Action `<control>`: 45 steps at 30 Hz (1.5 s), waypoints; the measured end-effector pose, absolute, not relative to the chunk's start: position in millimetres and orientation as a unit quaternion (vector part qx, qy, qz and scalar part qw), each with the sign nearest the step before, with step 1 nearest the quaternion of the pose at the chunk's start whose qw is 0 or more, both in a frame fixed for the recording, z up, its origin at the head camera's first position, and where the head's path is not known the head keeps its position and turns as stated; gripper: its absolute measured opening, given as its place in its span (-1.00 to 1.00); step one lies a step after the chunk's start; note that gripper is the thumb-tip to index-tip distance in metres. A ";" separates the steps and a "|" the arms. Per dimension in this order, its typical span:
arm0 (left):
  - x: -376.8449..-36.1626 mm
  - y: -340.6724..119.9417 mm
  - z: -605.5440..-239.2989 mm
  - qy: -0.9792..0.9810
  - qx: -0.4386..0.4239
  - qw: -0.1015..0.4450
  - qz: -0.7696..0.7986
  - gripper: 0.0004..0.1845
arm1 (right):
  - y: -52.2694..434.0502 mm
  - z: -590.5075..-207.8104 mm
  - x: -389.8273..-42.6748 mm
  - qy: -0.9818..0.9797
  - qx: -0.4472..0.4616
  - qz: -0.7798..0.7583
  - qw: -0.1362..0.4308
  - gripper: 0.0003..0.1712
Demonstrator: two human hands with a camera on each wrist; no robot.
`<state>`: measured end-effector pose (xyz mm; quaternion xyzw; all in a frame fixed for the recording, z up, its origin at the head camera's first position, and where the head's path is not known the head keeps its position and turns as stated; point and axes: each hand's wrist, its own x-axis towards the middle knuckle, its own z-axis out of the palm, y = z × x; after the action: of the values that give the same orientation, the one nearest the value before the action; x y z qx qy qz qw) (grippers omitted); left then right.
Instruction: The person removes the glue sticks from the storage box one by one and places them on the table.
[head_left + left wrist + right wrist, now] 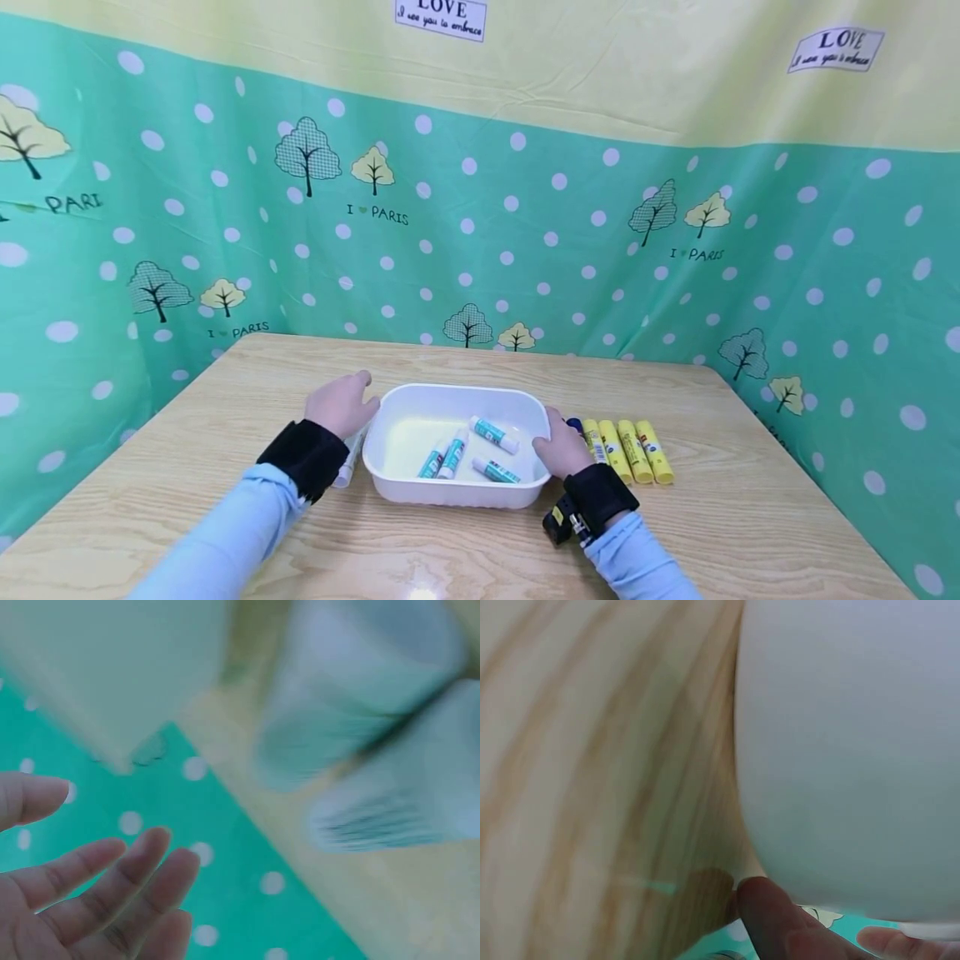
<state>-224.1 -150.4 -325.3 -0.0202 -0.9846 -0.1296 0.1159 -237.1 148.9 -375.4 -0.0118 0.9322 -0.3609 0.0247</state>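
Four turquoise-and-white cylindrical tubes (453, 457) might roll if the white rectangular plastic basin (457, 492) tilts, pinched only by the right hand (564, 447), the left hand (341, 406) with fingers spread.

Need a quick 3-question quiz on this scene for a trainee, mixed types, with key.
1. Count: how many teal-and-white sticks can be seen inside the white tub?

2. True or false: the yellow tubes lie on the table, outside the white tub.

3. Choose one. The left hand:
A) grips a yellow tube
B) grips the far wall of the white tub
C) holds nothing

Key:
1: four
2: true
3: C; the left wrist view shows its fingers spread apart from the thumb, with nothing between them.
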 end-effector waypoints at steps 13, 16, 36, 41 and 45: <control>-236.8 -80.2 -283.6 -0.980 -0.081 0.137 -0.118 -0.61 | 155.3 -376.1 -235.7 0.933 -0.007 -0.358 0.015 -0.37; -239.9 -64.8 -283.9 -0.981 -0.083 0.136 -0.114 -0.64 | 155.3 -377.2 -235.7 0.934 -0.008 -0.358 0.010 -0.38; -264.4 -4.1 -319.0 -0.969 -0.223 -0.002 -0.106 -0.71 | 151.0 -379.9 -237.7 0.930 -0.036 -0.366 0.004 -0.38; -264.8 8.4 -321.8 -0.970 -0.220 -0.013 -0.101 -0.72 | 151.5 -377.2 -237.1 0.932 -0.031 -0.362 0.000 -0.39; -258.1 14.9 -321.7 -0.970 -0.198 -0.050 -0.132 -0.73 | 151.8 -376.4 -237.2 0.930 -0.034 -0.366 0.004 -0.39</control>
<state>-258.1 14.9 -321.7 -0.1975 -0.9701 -0.1320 -0.0503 -237.2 151.8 -376.4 -0.0340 0.9300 -0.3660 0.0043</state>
